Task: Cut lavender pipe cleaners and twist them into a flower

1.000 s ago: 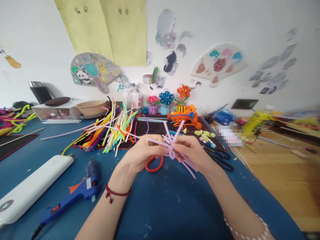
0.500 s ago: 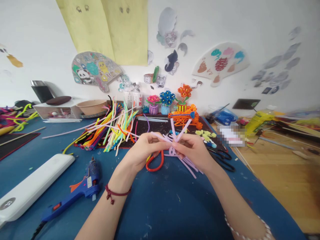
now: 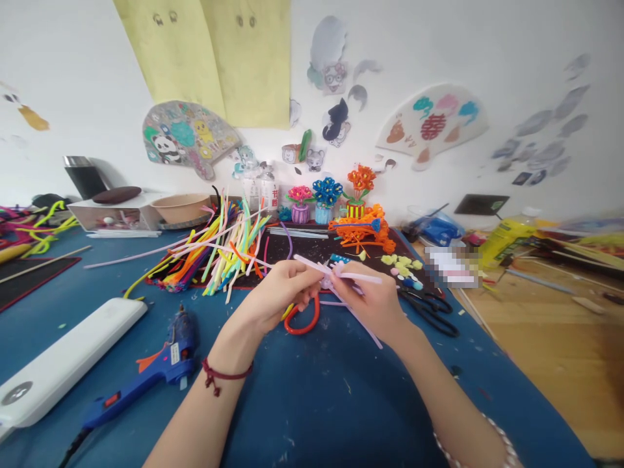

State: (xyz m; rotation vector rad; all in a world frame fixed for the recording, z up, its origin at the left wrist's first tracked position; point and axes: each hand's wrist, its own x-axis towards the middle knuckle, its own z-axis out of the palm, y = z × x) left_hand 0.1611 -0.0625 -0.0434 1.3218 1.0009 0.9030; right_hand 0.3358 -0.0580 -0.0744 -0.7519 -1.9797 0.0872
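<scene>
Several light purple pipe cleaners (image 3: 361,277) are bunched between my two hands, above the blue table mat. My left hand (image 3: 290,289) pinches them from the left with thumb and fingers. From the right, my right hand (image 3: 373,296) grips the same bunch, its fingertips close to the left thumb. Their crossing point is partly covered by my fingers. Just below my left hand a red pipe cleaner loop (image 3: 302,330) lies on the mat. One purple stem slants down to the right under my right hand.
A blue glue gun (image 3: 168,364) and a long white device (image 3: 73,364) lie at left. Behind my hands are a heap of colored pipe cleaners (image 3: 234,253), small potted pipe cleaner flowers (image 3: 326,195) and an orange bundle (image 3: 370,227). Black scissors (image 3: 433,315) lie at right.
The purple stems that stood up in a V now lie flatter, pointing right over my right hand. My right hand has turned, and the small loop between my hands is mostly hidden.
</scene>
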